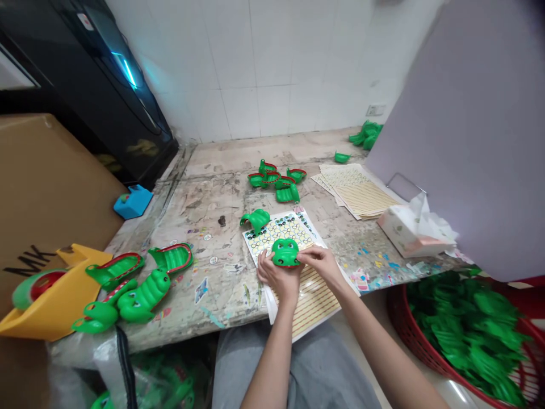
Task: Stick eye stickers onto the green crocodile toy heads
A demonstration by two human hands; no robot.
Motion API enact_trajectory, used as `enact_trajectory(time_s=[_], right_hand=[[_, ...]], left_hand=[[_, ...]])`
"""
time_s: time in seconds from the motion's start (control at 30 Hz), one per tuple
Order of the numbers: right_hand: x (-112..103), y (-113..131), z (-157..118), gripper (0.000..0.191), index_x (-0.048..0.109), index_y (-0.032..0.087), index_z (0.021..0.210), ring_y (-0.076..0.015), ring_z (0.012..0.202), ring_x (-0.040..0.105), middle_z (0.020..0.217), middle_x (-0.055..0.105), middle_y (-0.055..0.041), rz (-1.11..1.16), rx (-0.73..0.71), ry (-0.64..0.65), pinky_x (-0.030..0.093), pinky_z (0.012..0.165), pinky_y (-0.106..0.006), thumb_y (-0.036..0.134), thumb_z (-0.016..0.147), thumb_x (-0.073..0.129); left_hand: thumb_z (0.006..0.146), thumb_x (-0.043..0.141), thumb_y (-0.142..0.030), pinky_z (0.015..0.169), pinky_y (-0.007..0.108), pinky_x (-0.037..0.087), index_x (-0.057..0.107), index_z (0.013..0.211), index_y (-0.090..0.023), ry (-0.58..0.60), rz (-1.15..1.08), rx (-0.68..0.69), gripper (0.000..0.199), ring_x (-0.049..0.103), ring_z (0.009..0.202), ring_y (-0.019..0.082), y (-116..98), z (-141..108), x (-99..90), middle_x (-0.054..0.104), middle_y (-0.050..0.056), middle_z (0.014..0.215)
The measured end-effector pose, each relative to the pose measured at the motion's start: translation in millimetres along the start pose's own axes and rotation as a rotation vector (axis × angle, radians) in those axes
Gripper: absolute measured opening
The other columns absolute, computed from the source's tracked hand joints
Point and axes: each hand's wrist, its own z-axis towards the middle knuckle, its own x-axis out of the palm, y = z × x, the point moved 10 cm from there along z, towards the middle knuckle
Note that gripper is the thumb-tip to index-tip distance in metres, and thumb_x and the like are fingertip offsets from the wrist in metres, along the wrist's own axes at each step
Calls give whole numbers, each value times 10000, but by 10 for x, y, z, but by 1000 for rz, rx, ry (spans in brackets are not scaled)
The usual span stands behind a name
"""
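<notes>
Head view: near the front edge of a worn, paint-stained table point(230, 284), pale paper sticker sheets point(313, 301) with eye motifs and striped rows are laid overlapping. Over them, a glossy green plastic crocodile head point(284, 250) is grasped from the left and below by the left hand point(279, 275). Its right side is met by the bunched fingertips of the right hand point(321, 264); whether anything is pinched there cannot be told. The shell can be judged light, stiff, somewhat slippery and not easily broken; it is best held by its side rims, so that the eyed front is left uncovered. At the left, green crocodile bodies with red-edged mouths point(147, 295) are gathered. Just beyond the hands, a curved green crocodile piece point(256, 220) is rested at the sheets' far edge; farther off, red-rimmed green pieces point(288, 193) are clustered.
</notes>
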Motion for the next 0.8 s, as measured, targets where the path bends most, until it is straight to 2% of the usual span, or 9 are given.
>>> enact_trajectory(time_s=[0.2, 0.3, 0.37, 0.47, 0.53, 0.6, 0.67, 0.73, 0.8], right_hand=[[-28, 1, -52, 269, 729, 187, 698, -202, 712, 615, 749, 692, -70, -29, -36, -17, 462, 668, -309, 440, 613, 762], [-37, 104, -146, 298, 724, 195, 747, -203, 734, 587, 769, 686, -71, -239, -123, -61, 431, 705, -328, 488, 709, 688], [-59, 241, -249, 327, 704, 200, 761, -210, 767, 559, 773, 671, -66, -479, -216, -172, 390, 752, -351, 515, 775, 617], [-113, 425, -430, 390, 643, 182, 791, -232, 828, 530, 805, 649, -73, -747, -312, -422, 331, 812, -387, 556, 824, 539], [-206, 458, -515, 462, 601, 164, 848, -256, 865, 516, 856, 634, -102, -799, -296, -598, 322, 819, -402, 619, 785, 546], [-335, 392, -534, 576, 566, 151, 915, -278, 902, 504, 921, 614, -130, -731, -223, -716, 339, 804, -399, 680, 690, 599], [-403, 221, -449, 600, 550, 152, 912, -256, 863, 513, 908, 604, -117, -506, -137, -676, 373, 748, -361, 695, 663, 598], [-294, 40, -296, 520, 565, 162, 859, -191, 718, 500, 772, 578, -53, -245, -76, -475, 381, 650, -302, 658, 702, 573], [-86, -58, -200, 456, 596, 170, 812, -136, 577, 418, 608, 474, 14, -84, -45, -262, 342, 557, -263, 610, 693, 605]], left_hand=[[571, 706, -503, 1040, 458, 243, 390, 1055, -210, 11, 3, 6, 648, 418, 1253, 298, 3, -1, 10, 514, 149, 1245], [595, 689, -485, 1038, 460, 241, 387, 1059, -210, 21, 12, 6, 618, 416, 1257, 299, 11, -3, 20, 512, 153, 1244], [607, 683, -475, 1041, 452, 239, 387, 1055, -211, 14, 9, 4, 599, 408, 1265, 293, 11, -4, 14, 516, 148, 1241], [612, 680, -464, 1050, 447, 224, 385, 1048, -214, 21, 11, -4, 583, 401, 1274, 286, 0, -1, 25, 526, 141, 1233], [608, 680, -472, 1055, 453, 212, 380, 1051, -214, 29, 21, -19, 594, 410, 1268, 286, 0, 4, 40, 530, 142, 1227], [588, 691, -487, 1059, 454, 204, 373, 1057, -214, 25, 22, -27, 629, 424, 1256, 284, 1, 8, 46, 535, 136, 1223], [558, 711, -489, 1061, 449, 203, 369, 1059, -216, 15, 19, -27, 665, 433, 1247, 279, 0, 9, 44, 539, 125, 1219], [554, 709, -482, 1060, 448, 205, 370, 1054, -217, 9, 16, -22, 660, 437, 1242, 279, -2, 4, 42, 543, 124, 1213], [597, 676, -465, 1058, 452, 205, 372, 1043, -214, 7, 9, -26, 595, 440, 1239, 280, 4, -2, 39, 544, 134, 1206]])
